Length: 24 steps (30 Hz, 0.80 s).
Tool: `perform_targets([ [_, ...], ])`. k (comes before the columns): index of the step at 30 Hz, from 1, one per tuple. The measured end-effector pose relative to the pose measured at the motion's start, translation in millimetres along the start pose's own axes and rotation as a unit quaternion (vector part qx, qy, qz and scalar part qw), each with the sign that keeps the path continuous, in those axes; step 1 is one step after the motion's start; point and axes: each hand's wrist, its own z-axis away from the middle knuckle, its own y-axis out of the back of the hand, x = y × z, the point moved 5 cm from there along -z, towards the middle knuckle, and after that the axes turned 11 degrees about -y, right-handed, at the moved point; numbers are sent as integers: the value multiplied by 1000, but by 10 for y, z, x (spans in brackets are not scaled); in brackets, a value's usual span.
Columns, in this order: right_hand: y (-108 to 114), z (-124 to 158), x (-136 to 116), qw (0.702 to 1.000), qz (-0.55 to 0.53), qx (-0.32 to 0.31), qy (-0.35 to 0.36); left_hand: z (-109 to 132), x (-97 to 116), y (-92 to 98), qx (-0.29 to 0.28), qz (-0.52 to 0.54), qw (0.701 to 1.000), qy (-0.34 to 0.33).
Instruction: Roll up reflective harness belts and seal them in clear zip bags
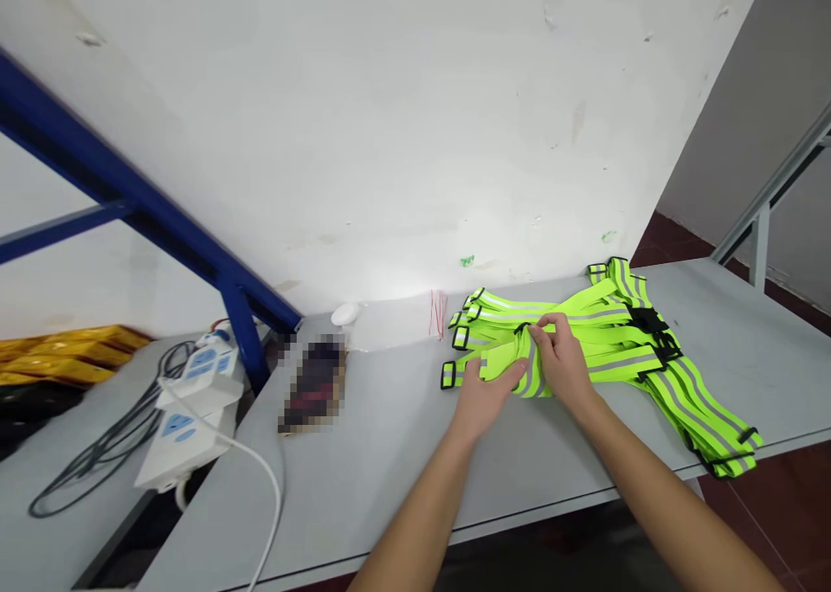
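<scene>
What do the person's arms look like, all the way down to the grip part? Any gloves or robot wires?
No wires or gloves! The left forearm and right forearm are slim and bare, with no sleeves in view. The left grip and right grip are ordinary bare human hands. I can't see any watch, bracelet, ring or marking on them.

Left hand (pixel 486 395) beside right hand (pixel 562 355), both pinching

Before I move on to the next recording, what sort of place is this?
Probably a small workshop or packing area, judging by the long grey workbench, the pile of neon reflective straps lying on it, and the white power strips beside a blue frame.
</scene>
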Motion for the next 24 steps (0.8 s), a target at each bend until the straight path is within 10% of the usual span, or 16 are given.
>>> perform_targets([
  [9, -18, 97, -196, 981, 76, 9, 178, -6, 130, -73, -16, 121, 990, -64],
  [24, -346, 214, -237, 980, 145, -132, 43, -105, 442, 364, -83, 18, 992, -92],
])
